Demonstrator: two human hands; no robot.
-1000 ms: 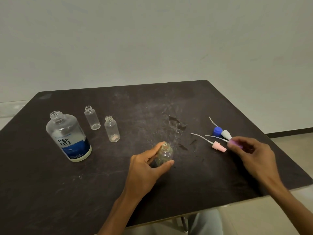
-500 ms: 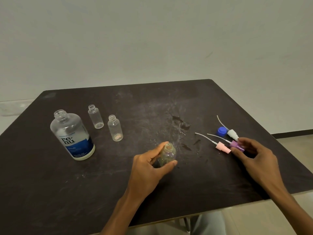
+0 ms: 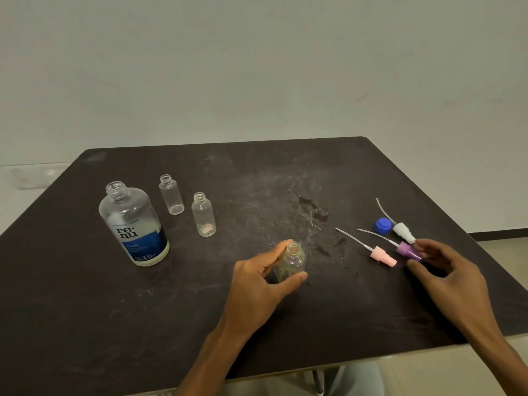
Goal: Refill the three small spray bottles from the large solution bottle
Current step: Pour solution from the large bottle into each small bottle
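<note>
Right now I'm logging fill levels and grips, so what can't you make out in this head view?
- Small bottle: the left hand wraps it; liquid level unreadable.
- Purple sprayer: the right hand covers its rear end; grip unclear.
- Two far small bottles: clear plastic, contents too faint.
- Large solution bottle: small label print too small.

Quick headcount of what's sitting on the bench (image 3: 85, 324)

I'm counting one big solution bottle (image 3: 134, 227), three small clear bottles (image 3: 171, 195) (image 3: 203, 215) (image 3: 291, 262) all uncapped, three spray tops lying loose, pink (image 3: 382, 255), purple (image 3: 409, 250) and white (image 3: 403, 231), one blue cap (image 3: 383, 225), and two hands (image 3: 257, 287) (image 3: 448, 278) showing.
</note>
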